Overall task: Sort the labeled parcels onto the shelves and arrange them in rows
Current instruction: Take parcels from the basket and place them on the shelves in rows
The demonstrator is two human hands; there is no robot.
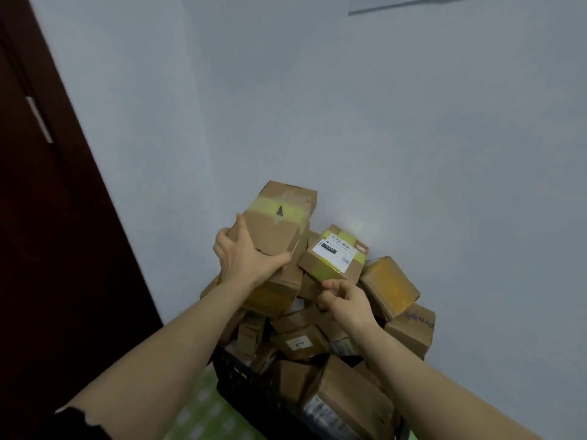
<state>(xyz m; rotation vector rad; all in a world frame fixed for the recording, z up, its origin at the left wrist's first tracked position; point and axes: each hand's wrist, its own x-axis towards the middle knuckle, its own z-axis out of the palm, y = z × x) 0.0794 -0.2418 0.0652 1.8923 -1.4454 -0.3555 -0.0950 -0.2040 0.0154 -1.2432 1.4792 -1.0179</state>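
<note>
One tall brown parcel (pixel 276 217), yellow tape band and black arrow mark, tilted, gripped at its lower end by left hand (pixel 244 262). Small white-labelled parcel (pixel 333 252) just above right hand (pixel 346 301), tilted atop heap of brown parcels (pixel 301 341) beneath both hands

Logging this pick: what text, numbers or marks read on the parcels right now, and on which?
"010", seen upside down, on the black bar of the white-labelled parcel; its fine print is blurred.
Black arrow mark, no words, on the yellow-taped parcel gripped by the left hand.
Handwritten sticker on a small box: unreadable.
Purple print on the rightmost box: unreadable.
</note>
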